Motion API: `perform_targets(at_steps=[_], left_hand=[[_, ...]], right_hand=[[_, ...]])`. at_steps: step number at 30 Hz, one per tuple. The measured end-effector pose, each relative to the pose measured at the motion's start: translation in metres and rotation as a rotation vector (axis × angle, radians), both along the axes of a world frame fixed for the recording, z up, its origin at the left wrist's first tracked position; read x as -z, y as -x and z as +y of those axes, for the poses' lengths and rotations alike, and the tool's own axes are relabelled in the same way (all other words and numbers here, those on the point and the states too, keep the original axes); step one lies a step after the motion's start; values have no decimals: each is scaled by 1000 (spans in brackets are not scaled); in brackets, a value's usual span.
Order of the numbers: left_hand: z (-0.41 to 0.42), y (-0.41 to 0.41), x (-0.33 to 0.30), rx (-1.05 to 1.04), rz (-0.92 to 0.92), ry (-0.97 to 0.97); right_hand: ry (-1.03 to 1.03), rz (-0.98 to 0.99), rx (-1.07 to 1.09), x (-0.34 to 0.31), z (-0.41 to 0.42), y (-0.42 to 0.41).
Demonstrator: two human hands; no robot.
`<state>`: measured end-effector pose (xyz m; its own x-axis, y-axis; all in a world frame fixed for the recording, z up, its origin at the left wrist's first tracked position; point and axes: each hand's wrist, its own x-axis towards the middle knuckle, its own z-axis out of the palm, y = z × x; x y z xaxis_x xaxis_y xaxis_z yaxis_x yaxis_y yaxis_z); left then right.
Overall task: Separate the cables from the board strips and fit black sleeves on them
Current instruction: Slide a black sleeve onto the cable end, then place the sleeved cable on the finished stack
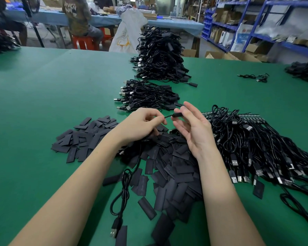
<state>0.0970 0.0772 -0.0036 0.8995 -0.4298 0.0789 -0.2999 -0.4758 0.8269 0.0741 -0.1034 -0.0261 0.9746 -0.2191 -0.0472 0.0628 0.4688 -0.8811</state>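
My left hand (140,124) pinches a thin black cable (124,185) near its end; the rest of it loops down to a USB plug by the near table edge. My right hand (192,126) pinches a black sleeve (177,114) sitting on that cable's tip, palm turned toward me, other fingers spread. Both hands hover above a heap of flat black sleeves (167,167). To the right lies a bundle of cables still joined to board strips (252,142), with the strips' edge showing at its far side.
Two stacks of sleeved cables (146,96) (160,54) stand further back on the green table (43,103). A loose cable (254,77) and another pile lie at far right. Beyond the table, a person sits on a red stool; blue shelves hold boxes.
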Motion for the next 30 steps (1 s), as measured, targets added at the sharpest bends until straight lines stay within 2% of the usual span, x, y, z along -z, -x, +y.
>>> perform_targets(at_steps=[7,14,17,19,21,23,28,30], left_hand=[[-8,-29,-21,-63,-188,-214],[-43,-118,-61,-100,-561,-462],[-51,-147,-55,-70,-663,-685],[-50,-160,-43,-68,-650,-886],[-45,-165,-26,-87,-586,-1003],[-40,-160,-12,-93,-581,-976],[-31,-119,5,-189,-823,-668],[-29,-100,9,-186,-858,-539]], right_hand=[[51,56,12,0,3,-1],[65,69,-28,1,3,-1],[70,79,-56,2,1,-3],[85,84,-75,3,1,-3],[95,86,-89,4,1,-4],[104,89,-94,4,1,-5],[138,99,-98,5,2,-7],[149,99,-96,4,2,-7]])
